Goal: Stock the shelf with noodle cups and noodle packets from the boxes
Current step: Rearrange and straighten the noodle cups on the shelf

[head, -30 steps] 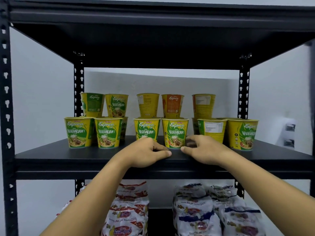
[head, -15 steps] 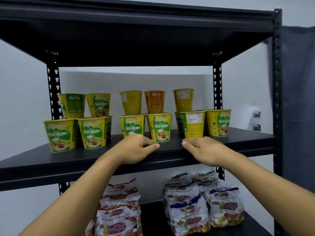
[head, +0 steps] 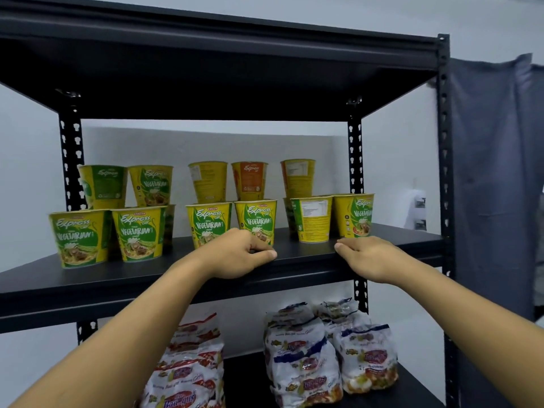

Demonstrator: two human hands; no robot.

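Observation:
Several yellow-and-green noodle cups (head: 138,231) stand in two rows on the black middle shelf (head: 88,284), with back cups stacked higher (head: 207,181). My left hand (head: 238,256) hovers over the shelf's front edge, just in front of a front-row cup (head: 259,219), fingers loosely curled, holding nothing. My right hand (head: 368,257) is at the front edge below the two right cups (head: 313,219), also empty and loosely curled. Red noodle packets (head: 188,369) and blue noodle packets (head: 306,363) lie on the lower shelf.
The upper shelf board (head: 206,54) overhangs the cups. Black perforated posts (head: 443,201) frame the rack. A grey curtain (head: 497,187) hangs to the right. No boxes are in view.
Both hands have drawn back from the middle cups and moved apart. The view has swung right, bringing the right post and curtain into sight.

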